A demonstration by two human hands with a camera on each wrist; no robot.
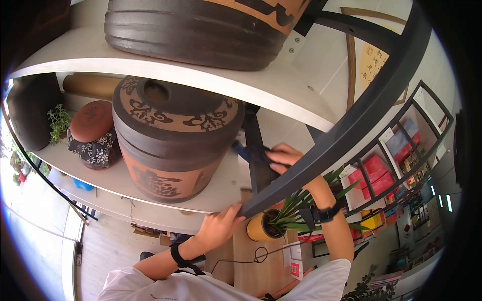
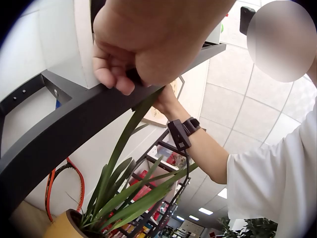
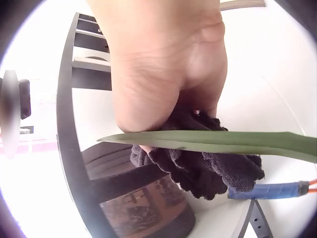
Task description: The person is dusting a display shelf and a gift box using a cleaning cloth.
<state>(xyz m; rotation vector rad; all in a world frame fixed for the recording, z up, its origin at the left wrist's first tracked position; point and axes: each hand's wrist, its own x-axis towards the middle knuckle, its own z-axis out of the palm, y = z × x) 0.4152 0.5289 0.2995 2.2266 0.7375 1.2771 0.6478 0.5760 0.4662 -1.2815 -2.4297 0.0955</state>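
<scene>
My left hand (image 1: pixel 221 228) grips the lower part of the dark curved shelf frame (image 1: pixel 321 150), its fingers curled at the bar in the left wrist view. Bunched in my right hand (image 1: pixel 288 158) is a dark, fuzzy cloth (image 3: pixel 195 176), held behind the frame beside a crossbar. A long green leaf (image 3: pixel 208 141) passes in front of the cloth in the right wrist view. Left of the hands, a big brown-and-black pottery jar (image 1: pixel 175 140) stands on the white shelf (image 1: pixel 221 193). Near the cloth shows a blue-wrapped handle (image 3: pixel 270 191).
A yellow pot (image 1: pixel 258 227) with a long-leaved plant (image 1: pixel 291 215) stands below the frame. Another large jar (image 1: pixel 196 35) sits on the upper shelf. Further left are a small red-lidded jar (image 1: pixel 93 133) and a little plant (image 1: pixel 58 123). A racket (image 2: pixel 81 188) leans behind the pot.
</scene>
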